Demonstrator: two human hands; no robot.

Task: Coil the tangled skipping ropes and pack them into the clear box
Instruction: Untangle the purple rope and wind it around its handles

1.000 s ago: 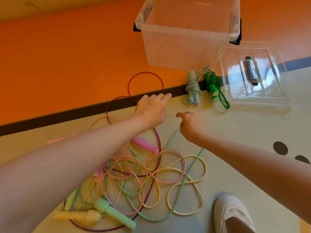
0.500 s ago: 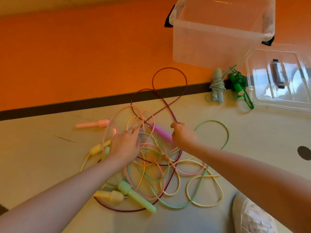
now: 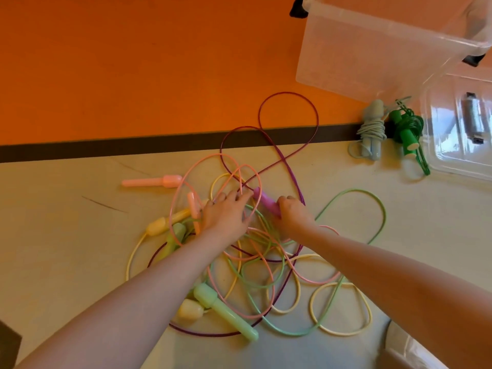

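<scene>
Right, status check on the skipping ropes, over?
Right hand grips purple handle. Left hand open, fingers on tangle. Clear box holds no ropes. Pink, green, yellow cords cross the purple.

**Colours, rope pile and surroundings**

Tangle: purple rope [image 3: 288, 121] with magenta handle [image 3: 265, 202]; pink rope [image 3: 213, 161], pink handle [image 3: 151, 181]; pale yellow rope [image 3: 340, 310]; mint green rope [image 3: 372, 201], mint handle [image 3: 226, 311]. Coiled: grey-blue rope [image 3: 371, 129], dark green rope [image 3: 407, 131]. Clear box [image 3: 372, 49], black clips. Floor [image 3: 106, 62] orange, dark stripe, cream.
</scene>
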